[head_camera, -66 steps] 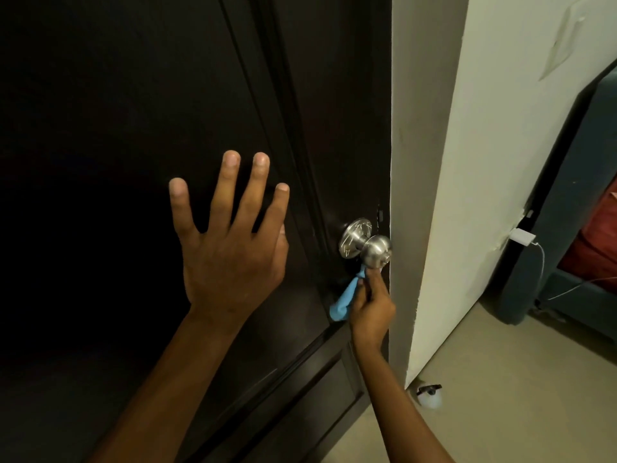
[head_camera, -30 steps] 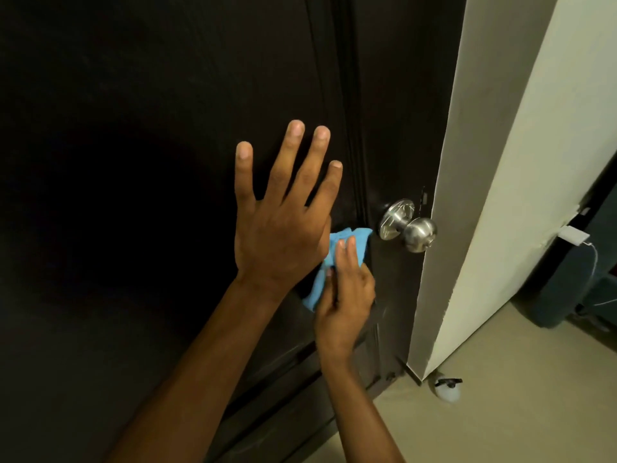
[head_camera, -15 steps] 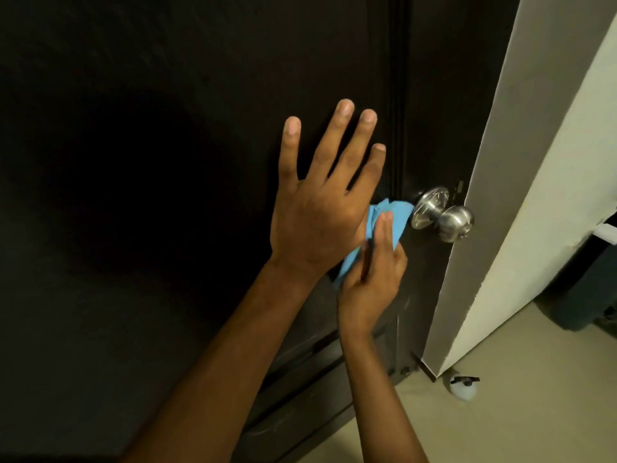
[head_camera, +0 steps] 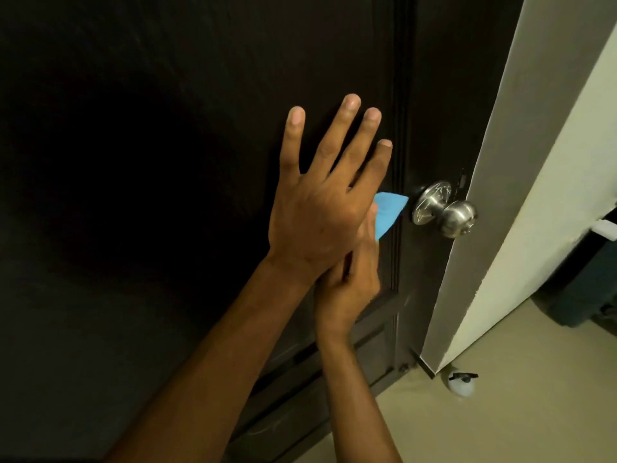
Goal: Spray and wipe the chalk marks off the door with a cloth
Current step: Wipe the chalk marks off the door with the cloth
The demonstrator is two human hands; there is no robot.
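The dark panelled door [head_camera: 200, 162] stood beside a cream wall [head_camera: 534, 195] and beige floor [head_camera: 500, 412], the left hand [head_camera: 320, 208] splayed flat on it, the right hand [head_camera: 354, 282] pressing a small blue cloth [head_camera: 389, 213] near the steel doorknob [head_camera: 445, 208], its grip hidden.

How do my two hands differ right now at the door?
The left hand is spread flat, fingers straight, holding nothing; the right hand presses the blue cloth to the door. The left hand sits higher and overlaps the right hand, partly hiding it. Both are bare and beside the knob.
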